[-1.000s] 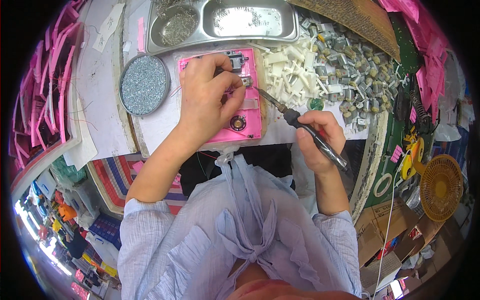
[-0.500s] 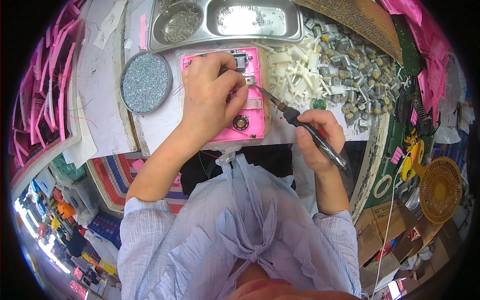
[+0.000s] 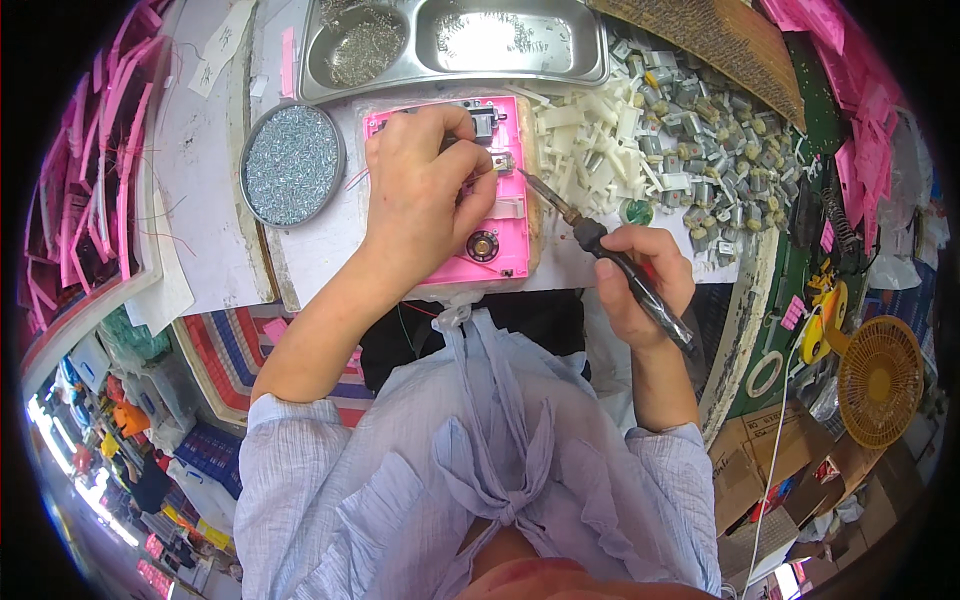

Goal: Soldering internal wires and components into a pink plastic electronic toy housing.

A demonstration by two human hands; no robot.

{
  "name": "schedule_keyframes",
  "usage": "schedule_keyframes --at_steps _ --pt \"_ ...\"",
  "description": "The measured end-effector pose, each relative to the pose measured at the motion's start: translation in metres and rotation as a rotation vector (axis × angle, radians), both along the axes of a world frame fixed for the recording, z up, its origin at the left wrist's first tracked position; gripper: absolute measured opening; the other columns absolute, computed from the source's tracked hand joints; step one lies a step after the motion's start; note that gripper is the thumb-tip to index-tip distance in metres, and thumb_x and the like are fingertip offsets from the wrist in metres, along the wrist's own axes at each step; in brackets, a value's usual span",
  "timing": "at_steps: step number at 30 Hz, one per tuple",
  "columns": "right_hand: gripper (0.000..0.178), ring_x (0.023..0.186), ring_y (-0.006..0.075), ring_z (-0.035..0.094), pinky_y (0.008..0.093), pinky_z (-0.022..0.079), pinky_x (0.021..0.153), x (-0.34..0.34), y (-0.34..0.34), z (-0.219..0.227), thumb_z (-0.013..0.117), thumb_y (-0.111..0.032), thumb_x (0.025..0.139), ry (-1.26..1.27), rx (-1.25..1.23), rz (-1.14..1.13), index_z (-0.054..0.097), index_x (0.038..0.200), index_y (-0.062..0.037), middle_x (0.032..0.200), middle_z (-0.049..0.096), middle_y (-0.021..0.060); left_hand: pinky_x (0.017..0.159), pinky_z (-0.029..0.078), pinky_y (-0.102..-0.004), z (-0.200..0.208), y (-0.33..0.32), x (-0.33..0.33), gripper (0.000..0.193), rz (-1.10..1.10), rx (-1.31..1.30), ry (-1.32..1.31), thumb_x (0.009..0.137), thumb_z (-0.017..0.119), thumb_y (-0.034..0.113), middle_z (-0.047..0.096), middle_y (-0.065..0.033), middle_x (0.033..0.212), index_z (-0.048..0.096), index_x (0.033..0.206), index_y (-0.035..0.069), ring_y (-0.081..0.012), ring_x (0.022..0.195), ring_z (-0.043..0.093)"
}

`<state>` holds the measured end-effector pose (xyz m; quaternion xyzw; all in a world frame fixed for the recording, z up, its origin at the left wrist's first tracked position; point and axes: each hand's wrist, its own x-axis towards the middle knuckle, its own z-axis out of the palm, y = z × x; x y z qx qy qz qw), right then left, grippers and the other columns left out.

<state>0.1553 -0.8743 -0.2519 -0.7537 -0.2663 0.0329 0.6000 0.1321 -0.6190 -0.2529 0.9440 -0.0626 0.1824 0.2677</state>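
A pink plastic casing point(image 3: 512, 232) lies on a padded block at the table's front edge. Inside it are a small round speaker point(image 3: 482, 245), a grey motor part point(image 3: 486, 122) and a small metal piece point(image 3: 503, 162). Over the casing's left half my left hand point(image 3: 425, 185) is bent, fingers closed in a pinch; what they hold is hidden. Thin red wires show beside that hand. My right hand point(image 3: 645, 280) grips the black handle of a soldering iron point(image 3: 590, 235). Its thin tip points up-left, just right of the small metal piece.
A round tin of small metal pins point(image 3: 292, 165) stands left. Behind is a steel tray point(image 3: 455, 75) with tiny parts. White plastic pieces point(image 3: 590, 150) and a heap of small motors point(image 3: 715, 160) lie right. Pink panels point(image 3: 100, 190) stack far left; a yellow fan point(image 3: 880, 380) is right.
The soldering iron's tip has drawn slightly right, away from the small metal piece, as my right hand shifted a little. My left hand has hardly moved.
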Motion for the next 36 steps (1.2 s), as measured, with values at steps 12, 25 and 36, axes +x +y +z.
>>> schedule_keyframes --at_steps 12,25,36 --pt "0.023 0.054 0.0135 0.055 0.0251 0.042 0.051 0.002 0.009 -0.003 0.075 -0.001 0.079 -0.061 -0.007 0.010 0.066 0.100 0.0003 0.071 0.062 0.0062 0.084 0.039 -0.0404 0.000 -0.001 0.001 0.014 -0.001 0.018 -0.013 0.073 0.078 0.013 0.058 -0.0054 0.103 0.068 0.082 0.010 -0.0268 0.097 0.054" --pt "0.023 0.052 0.0145 0.053 0.0261 0.040 0.050 0.004 0.002 0.004 0.075 -0.002 0.079 -0.075 0.018 -0.009 0.065 0.100 0.0012 0.069 0.061 0.0066 0.083 0.037 -0.0422 0.001 -0.002 0.002 0.014 0.002 0.021 -0.004 0.071 0.077 0.011 0.058 -0.0037 0.104 0.066 0.079 0.011 -0.0268 0.095 0.053" --pt "0.024 0.051 0.0151 0.050 0.0273 0.037 0.048 0.013 -0.003 0.009 0.075 -0.004 0.080 -0.132 0.037 0.024 0.064 0.100 0.0014 0.065 0.057 0.0060 0.082 0.038 -0.0407 0.010 -0.002 0.002 0.015 0.001 0.070 0.030 0.073 0.078 0.012 0.058 -0.0057 0.102 0.067 0.084 0.009 -0.0271 0.096 0.055"
